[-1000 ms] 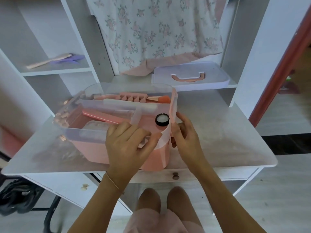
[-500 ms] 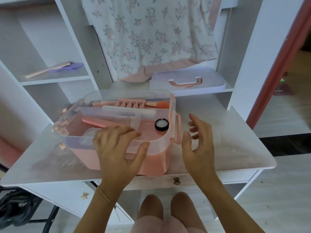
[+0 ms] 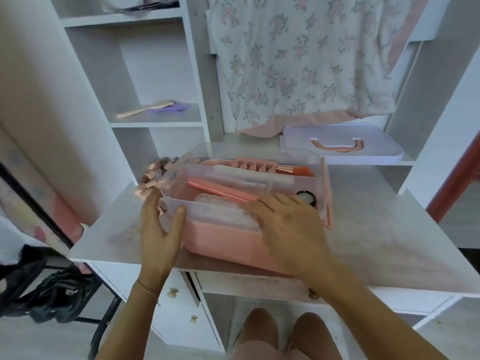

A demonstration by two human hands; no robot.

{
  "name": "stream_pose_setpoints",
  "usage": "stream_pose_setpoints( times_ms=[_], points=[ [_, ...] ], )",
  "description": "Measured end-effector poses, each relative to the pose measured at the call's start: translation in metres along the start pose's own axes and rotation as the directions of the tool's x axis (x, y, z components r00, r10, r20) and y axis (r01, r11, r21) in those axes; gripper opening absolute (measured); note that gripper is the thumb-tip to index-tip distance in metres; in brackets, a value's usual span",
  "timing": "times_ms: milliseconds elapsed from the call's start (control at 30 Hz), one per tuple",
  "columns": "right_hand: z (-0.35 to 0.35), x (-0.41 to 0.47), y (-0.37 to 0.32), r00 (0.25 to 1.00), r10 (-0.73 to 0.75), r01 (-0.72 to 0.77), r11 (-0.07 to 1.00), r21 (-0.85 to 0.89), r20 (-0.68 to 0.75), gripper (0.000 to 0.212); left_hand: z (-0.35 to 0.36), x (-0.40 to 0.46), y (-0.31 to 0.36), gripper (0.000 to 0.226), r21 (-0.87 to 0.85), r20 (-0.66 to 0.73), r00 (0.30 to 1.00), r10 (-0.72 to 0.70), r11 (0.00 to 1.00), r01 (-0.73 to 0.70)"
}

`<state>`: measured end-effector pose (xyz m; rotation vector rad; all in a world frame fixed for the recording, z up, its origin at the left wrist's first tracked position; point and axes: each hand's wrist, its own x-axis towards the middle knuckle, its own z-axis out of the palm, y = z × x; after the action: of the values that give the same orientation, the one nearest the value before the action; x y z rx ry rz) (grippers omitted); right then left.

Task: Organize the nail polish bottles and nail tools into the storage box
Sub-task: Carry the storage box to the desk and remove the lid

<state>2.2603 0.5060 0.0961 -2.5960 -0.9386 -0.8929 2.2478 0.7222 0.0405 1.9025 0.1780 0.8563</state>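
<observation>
At the middle of the frame sat the pink storage box (image 3: 233, 240) with its clear tray (image 3: 259, 175) on top, resting on the pale surface (image 3: 389, 229), and you had a hand on either side of it. Your left hand (image 3: 158, 229) lay against the box's left end, fingers straight and the thumb laid over the tray's near-left corner; its grip was wide and held nothing, more a steadying touch than a hold. Your right hand (image 3: 288, 219) lay flat over the tray's near-right part, fingers spread and relaxed, also wide and empty. With both palms bracing it, you seemed to be seating or squaring the tray on the box.

Inside the tray the tools lay lengthwise so they fit the long compartments: a pink nail file (image 3: 220, 189) slanted across the middle, a white buffer (image 3: 249, 174) behind it, a pink toe separator (image 3: 257, 163) and a brush with an orange head (image 3: 296, 170) along the far side. A small black-rimmed jar (image 3: 306, 197) stood at the right end, just past your right fingertips. A pale padded item under the tray was too blurred to name.

Left of the box, beyond your left fingers, a cluster of nail polish bottles (image 3: 153, 178) stood or lay on the surface, still outside. Those looked like the part left to stow. The lid (image 3: 342, 149) with its pink handle waited at the upper right on the surface, well apart from the box, presumably set aside until everything was in.
</observation>
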Motion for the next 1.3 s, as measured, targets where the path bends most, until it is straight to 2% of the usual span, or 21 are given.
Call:
stream_pose_setpoints(
  times_ms=[100, 167, 333, 400, 467, 500, 533, 600, 633, 700, 833, 900, 1000, 1033, 1100, 1167, 1300],
  points=[
    [-0.006, -0.009, 0.025, 1.000, 0.005, -0.004, 1.000, 0.021, -0.031, 0.015, 0.007, -0.018, 0.007, 0.053, -0.072, 0.013, 0.999, 0.030, 0.997, -0.029],
    [-0.012, -0.016, 0.043, 0.997, 0.051, -0.049, 0.998, 0.040, -0.059, 0.019, 0.016, -0.033, 0.014, 0.042, -0.111, 0.017, 0.996, 0.091, 0.990, -0.089],
    [-0.013, -0.035, 0.062, 0.948, 0.217, -0.194, 0.974, 0.118, -0.232, 0.025, 0.031, -0.056, 0.023, 0.041, -0.089, -0.004, 0.986, 0.166, 0.982, -0.165],
    [-0.009, -0.037, 0.055, 0.931, 0.224, -0.206, 0.974, 0.094, -0.289, 0.023, 0.031, -0.058, 0.024, 0.035, -0.089, -0.020, 0.981, 0.195, 0.977, -0.196],
    [-0.005, -0.031, 0.043, 0.935, 0.174, -0.155, 0.984, 0.083, -0.310, 0.021, 0.031, -0.051, 0.026, 0.020, -0.111, -0.072, 0.985, 0.155, 0.980, -0.162],
    [-0.002, -0.026, 0.034, 0.941, 0.141, -0.116, 0.988, 0.099, -0.307, 0.021, 0.031, -0.044, 0.026, 0.015, -0.154, -0.105, 0.991, 0.078, 0.984, -0.094],
    [-0.001, -0.020, 0.024, 0.950, 0.117, -0.084, 0.989, 0.123, -0.289, 0.022, 0.032, -0.036, 0.026, 0.014, -0.219, -0.113, 0.993, -0.036, 0.976, 0.010],
    [0.003, -0.007, 0.004, 0.972, 0.098, -0.066, 0.987, 0.148, -0.215, 0.027, 0.035, -0.022, 0.027, 0.023, -0.390, 0.005, 0.963, -0.269, 0.886, 0.249],
    [0.005, -0.001, -0.005, 0.984, 0.098, -0.077, 0.988, 0.136, -0.150, 0.029, 0.037, -0.017, 0.027, 0.028, -0.466, 0.089, 0.945, -0.316, 0.825, 0.320],
    [0.008, 0.007, -0.020, 0.995, 0.102, -0.102, 0.992, 0.075, -0.002, 0.032, 0.041, -0.017, 0.028, 0.031, -0.545, 0.186, 0.931, -0.312, 0.756, 0.363],
    [0.011, 0.016, -0.031, 0.992, 0.099, -0.100, 0.995, 0.005, 0.083, 0.031, 0.042, -0.021, 0.030, 0.031, -0.552, 0.165, 0.947, -0.275, 0.770, 0.320],
    [0.010, 0.016, -0.032, 0.989, 0.081, -0.083, 0.996, 0.013, 0.124, 0.031, 0.037, -0.016, 0.036, 0.034, -0.508, 0.124, 0.963, -0.238, 0.819, 0.268],
    [0.004, 0.021, -0.031, 0.979, 0.117, -0.131, 0.989, 0.072, 0.167, 0.038, 0.031, -0.004, 0.047, 0.029, -0.278, 0.134, 0.991, 0.014, 0.960, 0.024],
    [0.002, 0.025, -0.030, 0.972, 0.150, -0.174, 0.977, 0.127, 0.182, 0.041, 0.031, -0.001, 0.047, 0.034, -0.193, 0.162, 0.983, 0.091, 0.979, -0.059],
    [0.001, 0.037, -0.025, 0.939, 0.210, -0.274, 0.936, 0.221, 0.273, 0.044, 0.027, 0.006, 0.041, 0.036, -0.154, 0.194, 0.968, 0.160, 0.979, -0.131],
    [0.002, 0.050, -0.021, 0.905, 0.226, -0.326, 0.913, 0.244, 0.361, 0.040, 0.021, 0.008, 0.032, 0.030, -0.200, 0.168, 0.973, 0.157, 0.972, -0.122],
    [0.010, 0.069, -0.030, 0.903, 0.205, -0.301, 0.929, 0.217, 0.377, 0.045, 0.017, -0.005, 0.010, 0.023, -0.210, 0.124, 0.992, -0.039, 0.976, 0.064]
  ],
)
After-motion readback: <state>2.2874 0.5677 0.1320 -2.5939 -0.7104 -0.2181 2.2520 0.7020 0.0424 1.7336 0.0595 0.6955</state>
